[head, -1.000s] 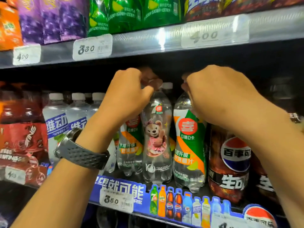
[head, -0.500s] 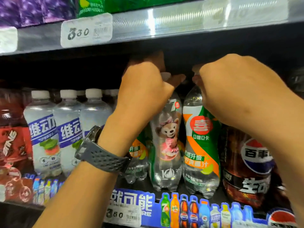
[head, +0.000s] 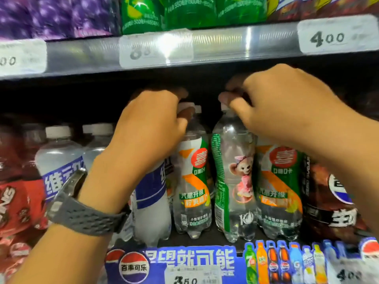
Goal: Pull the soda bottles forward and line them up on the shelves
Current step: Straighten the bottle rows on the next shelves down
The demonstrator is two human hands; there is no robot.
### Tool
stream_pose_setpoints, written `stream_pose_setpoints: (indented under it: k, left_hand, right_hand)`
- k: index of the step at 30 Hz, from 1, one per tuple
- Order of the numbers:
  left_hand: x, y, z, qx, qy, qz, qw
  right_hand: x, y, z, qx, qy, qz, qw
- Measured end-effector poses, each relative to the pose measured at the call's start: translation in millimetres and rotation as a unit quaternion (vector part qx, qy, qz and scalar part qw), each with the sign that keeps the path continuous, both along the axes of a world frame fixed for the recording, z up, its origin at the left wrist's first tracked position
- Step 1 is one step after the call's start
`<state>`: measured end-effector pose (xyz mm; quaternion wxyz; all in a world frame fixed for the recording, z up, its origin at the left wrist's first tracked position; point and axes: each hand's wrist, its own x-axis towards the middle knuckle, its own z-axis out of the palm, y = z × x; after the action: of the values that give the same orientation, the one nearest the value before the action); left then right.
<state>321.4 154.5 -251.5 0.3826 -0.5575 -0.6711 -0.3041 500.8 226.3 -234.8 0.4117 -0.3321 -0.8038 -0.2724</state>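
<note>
On the middle shelf, three clear 7-Up bottles stand in the front row. My left hand (head: 149, 128) grips the white cap of the left 7-Up bottle (head: 192, 181), which has a green and orange label. My right hand (head: 287, 113) pinches the cap of the bear-print 7-Up bottle (head: 233, 175) in the middle. A third 7-Up bottle (head: 279, 193) stands right beside it, its top hidden under my right hand. A grey watch is on my left wrist.
White bottles with blue labels (head: 61, 160) and red-labelled bottles (head: 14, 197) stand to the left, and dark Pepsi bottles (head: 332, 201) to the right. The upper shelf edge (head: 225, 44) with price tags hangs close above my hands. A blue Pepsi strip (head: 184, 261) fronts the shelf.
My left hand has come forward with a labelled 7-Up bottle, which now stands left of the bear bottle. The bear bottle has turned, and my right hand now sits on its cap.
</note>
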Motion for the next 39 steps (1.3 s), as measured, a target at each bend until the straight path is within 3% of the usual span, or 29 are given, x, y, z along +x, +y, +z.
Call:
stream_pose_setpoints:
  k: [5, 17, 24, 29, 32, 39]
  left_hand:
    - [-5.3, 5.5, -5.7, 0.002, -0.012, 0.000, 1.000]
    - [-9.6, 1.4, 6.8, -0.042, -0.062, -0.121, 0.990]
    - [-3.9, 10.9, 4.1, -0.024, -0.080, -0.120, 0.989]
    - [-1.5, 9.6, 5.8, -0.033, -0.100, -0.132, 0.986]
    - [-2.7, 4.1, 7.9, -0.048, -0.109, -0.144, 0.982]
    - [-2.0, 1.3, 6.8, -0.052, -0.123, -0.173, 0.976]
  right_hand:
    - [-30.5, 6.1, 3.4, -0.009, -0.043, -0.076, 0.996]
    - [-13.5, 8.8, 12.2, -0.135, -0.061, 0.063, 0.987]
    - [2.5, 6.6, -0.5, -0.035, -0.016, 0.108, 0.993]
    - [-1.7, 7.9, 0.1, -0.062, 0.010, 0.032, 0.997]
    - [-7.7, 14.5, 4.8, -0.079, -0.020, 0.019, 0.997]
    - [1.5, 19.5, 16.3, -0.201, -0.039, 0.147, 0.968]
